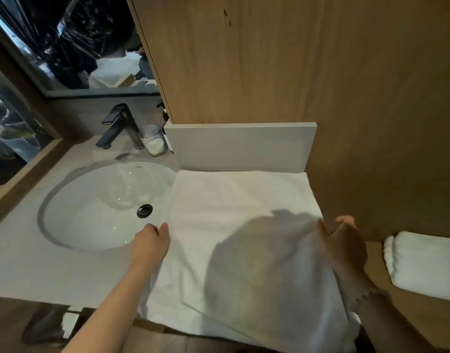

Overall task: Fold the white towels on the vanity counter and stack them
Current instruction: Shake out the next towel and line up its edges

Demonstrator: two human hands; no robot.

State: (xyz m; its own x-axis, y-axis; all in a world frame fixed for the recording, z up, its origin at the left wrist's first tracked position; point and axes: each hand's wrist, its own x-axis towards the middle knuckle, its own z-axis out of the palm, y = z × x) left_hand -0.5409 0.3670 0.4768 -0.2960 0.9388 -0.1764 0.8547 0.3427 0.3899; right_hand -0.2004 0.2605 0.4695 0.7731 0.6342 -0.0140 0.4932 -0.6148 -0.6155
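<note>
My left hand (151,236) pinches the white terry towel (231,200) at the counter's sink-side edge. My right hand (343,238) grips its raised fold. The towel overhangs the grey stone counter's (40,263) front edge, so an uneven pull could drag it off.

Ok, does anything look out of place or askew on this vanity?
Mostly tidy. The spread towel overruns its spot: its left edge seems to lap over the sink rim, and its near edge hangs off the counter. Nothing looks spilled or damaged.
</note>
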